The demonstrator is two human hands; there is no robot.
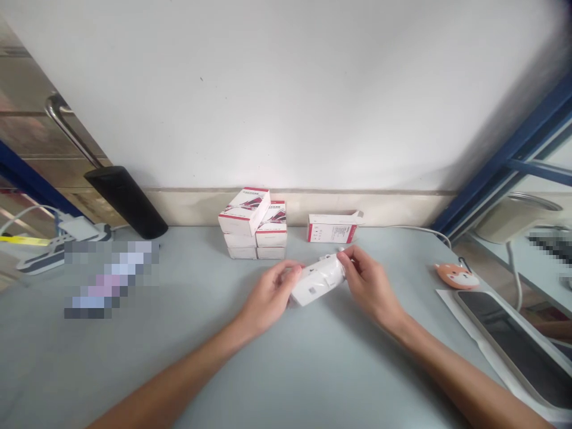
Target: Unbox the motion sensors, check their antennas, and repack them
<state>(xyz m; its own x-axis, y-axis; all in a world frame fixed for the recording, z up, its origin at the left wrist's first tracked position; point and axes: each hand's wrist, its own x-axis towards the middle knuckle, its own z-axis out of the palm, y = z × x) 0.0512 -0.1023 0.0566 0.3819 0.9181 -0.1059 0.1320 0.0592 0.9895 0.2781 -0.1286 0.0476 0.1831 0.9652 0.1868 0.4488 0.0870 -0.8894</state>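
A white device in a clear plastic bag [315, 285] is held just above the grey table [286, 369], slanting up to the right. My left hand [270, 295] pinches its left end between thumb and fingers. At the upper right end, my right hand [370, 285] grips the wrapping, thumb and fingers closed together. Beyond my hands, several small white and red boxes [246, 210] are stacked against the wall. Right of that stack, a single white and red box [331, 229] lies on its side, a flap raised at its right end.
On the left stand a black cylinder [127, 202] and a power strip [67, 253] with a plugged-in adapter, near a pixelated object [111, 280]. To the right are an orange animal-face case [456, 276] and a dark-screened phone [504, 339] on white paper.
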